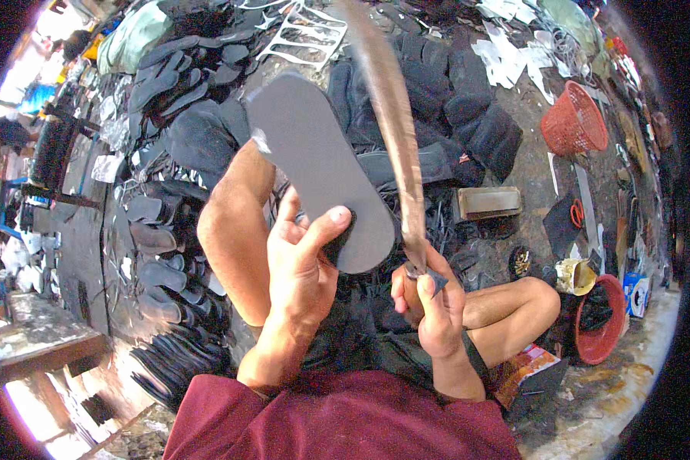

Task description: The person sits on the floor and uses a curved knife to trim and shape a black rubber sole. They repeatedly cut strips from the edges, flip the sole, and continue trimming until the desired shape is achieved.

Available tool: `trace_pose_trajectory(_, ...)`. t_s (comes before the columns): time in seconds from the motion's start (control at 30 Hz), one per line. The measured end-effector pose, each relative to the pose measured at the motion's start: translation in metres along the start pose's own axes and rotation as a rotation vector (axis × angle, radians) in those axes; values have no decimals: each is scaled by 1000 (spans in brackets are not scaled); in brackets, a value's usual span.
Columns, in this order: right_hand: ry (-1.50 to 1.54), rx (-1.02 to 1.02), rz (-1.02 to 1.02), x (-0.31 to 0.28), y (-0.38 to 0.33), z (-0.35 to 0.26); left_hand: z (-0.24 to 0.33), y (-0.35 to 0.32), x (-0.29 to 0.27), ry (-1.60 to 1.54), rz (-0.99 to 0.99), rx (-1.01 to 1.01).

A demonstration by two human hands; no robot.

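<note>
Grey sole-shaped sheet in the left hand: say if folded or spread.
Spread: the grey sheet in the left hand shows one long face, no visible fold.

The sole (326, 169) is between stacked pieces (169, 372), left, and baskets (566, 126), right.

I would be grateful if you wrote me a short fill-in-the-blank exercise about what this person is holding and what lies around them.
1. The left hand holds a shoe sole whose visible face is ____.
2. The right hand grips a long blade-like tool, which appears to the ____ of that sole.
3. On the person's right, ____ red plastic containers can be seen.

Missing words: grey; right; two.
</note>
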State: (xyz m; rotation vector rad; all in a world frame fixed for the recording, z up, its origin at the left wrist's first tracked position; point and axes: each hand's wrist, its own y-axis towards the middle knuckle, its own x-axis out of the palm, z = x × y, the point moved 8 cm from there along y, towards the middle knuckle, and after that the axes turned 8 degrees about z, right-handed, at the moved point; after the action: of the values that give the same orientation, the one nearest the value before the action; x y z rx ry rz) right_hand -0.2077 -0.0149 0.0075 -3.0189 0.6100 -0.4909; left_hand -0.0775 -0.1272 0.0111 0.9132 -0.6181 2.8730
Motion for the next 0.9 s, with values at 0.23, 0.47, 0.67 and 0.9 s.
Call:
trace_pose_trajectory(0.23,-635,-195,177,-65,-81,44,-7,-8,-11,4,126,-26)
trace_pose_trajectory(0.47,-893,-294,102,-77,-100,37,-13,-17,-21,81,151,-33)
trace_pose_trajectory(0.67,-917,-174,-131,-45,-36,16,-26,-24,-56,150,150,-74)
trace_pose_trajectory(0.9,-652,-130,-21,-41,-41,50,-26,-41,-80,83,371,-174)
